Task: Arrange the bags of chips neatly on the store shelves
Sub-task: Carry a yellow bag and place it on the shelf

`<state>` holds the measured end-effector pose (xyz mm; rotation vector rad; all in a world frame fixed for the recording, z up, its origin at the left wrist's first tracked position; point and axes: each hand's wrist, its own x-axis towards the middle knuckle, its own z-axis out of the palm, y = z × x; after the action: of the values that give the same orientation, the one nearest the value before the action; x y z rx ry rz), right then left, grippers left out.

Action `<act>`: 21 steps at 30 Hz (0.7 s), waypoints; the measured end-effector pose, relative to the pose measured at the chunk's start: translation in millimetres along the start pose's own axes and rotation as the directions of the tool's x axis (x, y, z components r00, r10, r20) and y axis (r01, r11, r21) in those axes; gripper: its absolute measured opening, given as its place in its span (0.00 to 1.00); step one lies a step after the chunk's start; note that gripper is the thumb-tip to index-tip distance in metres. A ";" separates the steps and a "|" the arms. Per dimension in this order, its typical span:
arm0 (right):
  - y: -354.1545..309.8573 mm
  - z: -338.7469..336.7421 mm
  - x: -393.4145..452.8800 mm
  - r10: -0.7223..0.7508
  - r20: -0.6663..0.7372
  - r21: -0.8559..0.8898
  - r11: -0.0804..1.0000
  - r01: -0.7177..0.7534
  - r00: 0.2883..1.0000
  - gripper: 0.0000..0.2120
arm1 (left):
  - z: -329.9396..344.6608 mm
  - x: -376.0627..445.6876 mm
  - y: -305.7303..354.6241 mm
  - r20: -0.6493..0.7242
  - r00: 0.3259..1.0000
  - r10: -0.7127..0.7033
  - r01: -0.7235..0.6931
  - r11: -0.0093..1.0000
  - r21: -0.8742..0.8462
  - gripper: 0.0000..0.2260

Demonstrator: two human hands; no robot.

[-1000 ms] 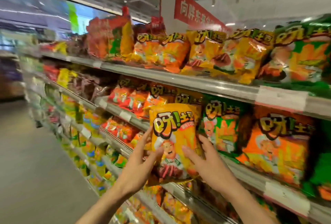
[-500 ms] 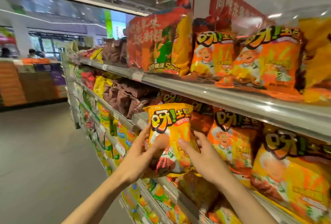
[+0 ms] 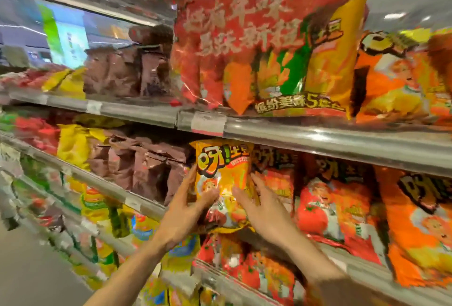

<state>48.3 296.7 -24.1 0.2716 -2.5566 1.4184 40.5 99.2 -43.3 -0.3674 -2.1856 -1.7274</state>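
Two bare forearms reach up from the bottom of the view toward the second shelf. The left hand (image 3: 189, 210) cups the left edge of a yellow chip bag (image 3: 221, 183), thumb laid across its glossy front and fingers wrapped behind; the right hand (image 3: 263, 208) holds the bag's right side, its fingers spread and mostly straight, pressed against the crinkled foil. The bag is a puffy pillow shape with a bold black-and-red logo and a cartoon figure, standing upright at the front of the middle shelf (image 3: 146, 204), its top just under the metal rail of the upper shelf (image 3: 318, 134).

Just right of it stand orange bags (image 3: 330, 203) of the same brand, shiny and creased. To the left, matte brown bags (image 3: 137, 171) with folded tops stand in a row. Below, yellow packets (image 3: 97, 205) fill the lower shelf, blurred.

Farther up, a large red multipack (image 3: 256, 49) in clear crackly film leans on the upper shelf, beside a white price tag (image 3: 208, 123) clipped to the smooth grey rail.
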 end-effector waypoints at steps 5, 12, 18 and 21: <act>-15.6 33.7 37.9 0.002 -0.035 -0.198 0.980 -0.009 0.999 0.39 | -40.2 60.7 -26.8 0.112 0.993 0.030 -0.027 0.999 -0.027 0.33; -19.4 43.1 53.5 -0.248 -0.094 -0.737 0.668 0.100 0.964 0.33 | -54.3 111.0 -54.5 0.245 0.965 0.090 -0.115 0.989 0.088 0.32; 0.3 58.5 57.9 -0.271 -0.013 -0.856 0.501 0.129 0.963 0.29 | -43.8 119.7 -67.3 0.315 0.944 0.093 -0.157 0.971 0.182 0.24; 5.1 60.3 58.3 -0.252 -0.008 -0.857 0.501 0.123 0.968 0.30 | -44.6 120.0 -75.6 0.315 0.945 0.084 -0.171 0.950 0.260 0.25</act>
<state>-14.5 244.4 -43.9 0.2505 -2.6394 -0.0343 -94.8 38.0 -51.9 -0.7208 -2.5146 -1.3321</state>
